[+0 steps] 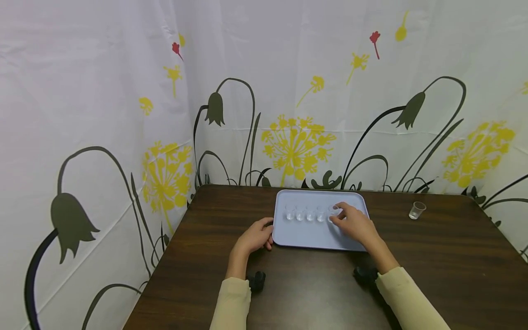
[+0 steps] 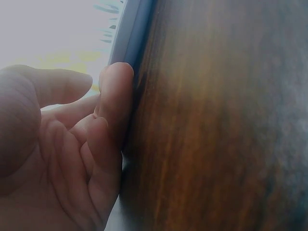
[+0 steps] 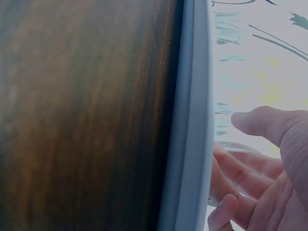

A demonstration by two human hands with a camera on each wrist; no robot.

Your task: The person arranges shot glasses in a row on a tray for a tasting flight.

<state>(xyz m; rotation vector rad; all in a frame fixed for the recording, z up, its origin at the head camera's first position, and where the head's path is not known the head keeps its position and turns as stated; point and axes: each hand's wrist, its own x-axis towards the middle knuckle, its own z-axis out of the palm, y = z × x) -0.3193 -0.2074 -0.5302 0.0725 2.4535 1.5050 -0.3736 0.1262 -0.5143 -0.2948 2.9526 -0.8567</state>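
Note:
A pale blue rectangular tray (image 1: 313,237) lies on the table. Several small clear plastic cups (image 1: 310,214) stand in a row across it. The thumb and fingers of my right hand (image 1: 354,223) are around the clear cup (image 1: 332,213) at the row's right end, which they partly cover. My left hand (image 1: 255,236) touches the tray's left edge. In the left wrist view its fingers (image 2: 115,91) rest loosely against the tray's side (image 2: 131,38), thumb apart from them. In the right wrist view the tray's near side (image 3: 190,120) runs beside the hand, with blurred cup rims behind it.
One more clear cup (image 1: 417,210) sits apart on the dark wooden table (image 1: 445,266), to the right of the tray. A white curtain (image 1: 264,55) printed with flowers hangs behind the table and along its left side.

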